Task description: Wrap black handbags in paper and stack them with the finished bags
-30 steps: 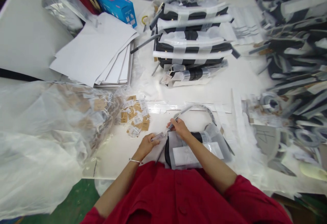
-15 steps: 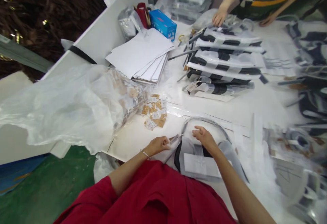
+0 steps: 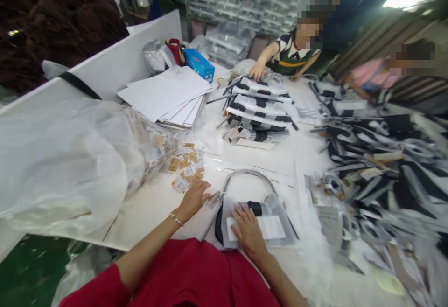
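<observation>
A handbag (image 3: pixel 220 225) with a looped handle lies before me, covered in translucent wrapping, dark parts showing at its side. My right hand (image 3: pixel 249 233) rests flat on it, fingers spread, partly over a white rectangular piece (image 3: pixel 275 227). At the base of the handle, on the left, hangs a small tag (image 3: pixel 214 199) in what looks like clear plastic. My left hand (image 3: pixel 193 199) is beside this tag, its fingers stretched out; whether the thumb touches the tag is unclear. Just beyond the left hand lies a pile of brown and white tags (image 3: pixel 189 164) with strings.
A large plastic bag (image 3: pixel 70 153) covers the table's left side. Behind are white sheets (image 3: pixel 168 92) and a blue box (image 3: pixel 199 64). Stacked black-and-white bags (image 3: pixel 261 106) stand ahead, a co-worker's hand (image 3: pixel 258 70) on them. More bags (image 3: pixel 385 167) heap at right; another person sits beyond.
My right hand has come down from above the handle onto the bag's front. My left hand's fingers have loosened beside the tag. The view has tilted up and turned right.
</observation>
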